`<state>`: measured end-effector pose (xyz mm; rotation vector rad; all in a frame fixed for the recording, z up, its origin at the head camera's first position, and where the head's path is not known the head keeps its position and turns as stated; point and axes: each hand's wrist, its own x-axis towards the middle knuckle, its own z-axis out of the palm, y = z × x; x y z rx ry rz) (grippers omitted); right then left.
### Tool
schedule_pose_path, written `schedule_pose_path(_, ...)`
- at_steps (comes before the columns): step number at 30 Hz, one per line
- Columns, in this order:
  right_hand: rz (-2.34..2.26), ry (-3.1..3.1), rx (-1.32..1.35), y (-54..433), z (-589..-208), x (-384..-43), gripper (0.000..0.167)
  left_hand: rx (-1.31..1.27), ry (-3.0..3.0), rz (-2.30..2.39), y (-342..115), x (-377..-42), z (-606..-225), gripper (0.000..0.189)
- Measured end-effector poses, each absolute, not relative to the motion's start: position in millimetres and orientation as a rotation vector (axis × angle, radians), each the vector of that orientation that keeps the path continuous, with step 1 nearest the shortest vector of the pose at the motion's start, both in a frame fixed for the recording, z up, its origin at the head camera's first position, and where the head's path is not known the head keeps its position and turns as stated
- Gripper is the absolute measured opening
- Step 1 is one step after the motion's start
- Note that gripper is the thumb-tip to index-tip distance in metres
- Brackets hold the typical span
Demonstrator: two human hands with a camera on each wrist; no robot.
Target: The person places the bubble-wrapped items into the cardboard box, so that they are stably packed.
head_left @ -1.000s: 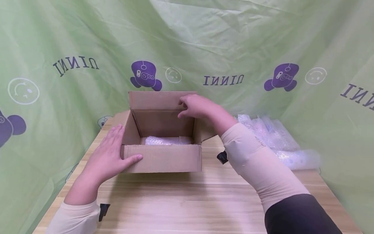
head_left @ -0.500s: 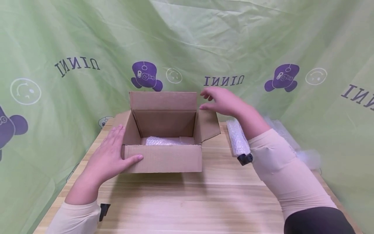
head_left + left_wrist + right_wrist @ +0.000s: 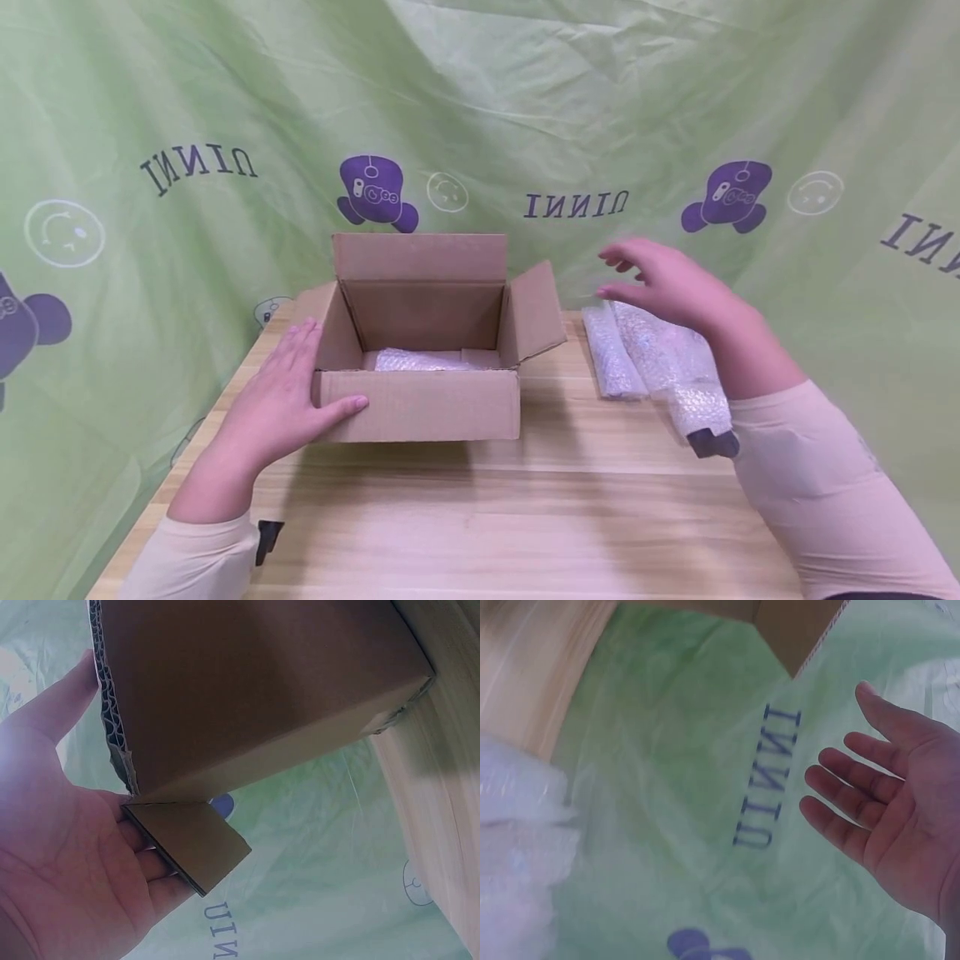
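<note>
An open cardboard box (image 3: 420, 406) stands on the table with its flaps folded outward. Inside it lies a bubble-wrapped item (image 3: 420, 360), partly hidden by the front flap. My left hand (image 3: 273, 408) rests at the near left corner. Its thumb lies on the front flap, and its fingers stretch along the left flap (image 3: 191, 844). To the right of the box, my right hand (image 3: 667, 283) hovers with relaxed fingers and holds nothing. Below it are several bubble-wrapped packages (image 3: 656, 346), partly covered by the hand and forearm. The right wrist view shows the palm with nothing in it.
The box and packages share a light wooden table (image 3: 465, 525). A green curtain (image 3: 480, 108) with purple prints hangs behind and along both sides. The box's right flap (image 3: 536, 308) sticks out toward the packages.
My right hand has moved right, from above the box's back right corner to over the packages. The box's right flap now tilts higher. My left hand has stayed in place.
</note>
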<state>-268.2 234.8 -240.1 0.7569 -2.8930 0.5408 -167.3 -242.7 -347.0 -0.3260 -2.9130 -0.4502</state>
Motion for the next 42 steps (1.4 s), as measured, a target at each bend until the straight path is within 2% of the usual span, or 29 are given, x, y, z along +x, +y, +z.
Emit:
schedule_pose_path(22, 0.486, -2.937, 0.542, 325, -277, -218, 0.061, -0.334, -2.903, -0.447, -241, -166, -346, 0.117)
schedule_pose_path(42, 0.573, -3.017, 0.477, 392, -352, -204, 0.064, -0.36, -2.883, -0.444, -241, -164, -347, 0.115)
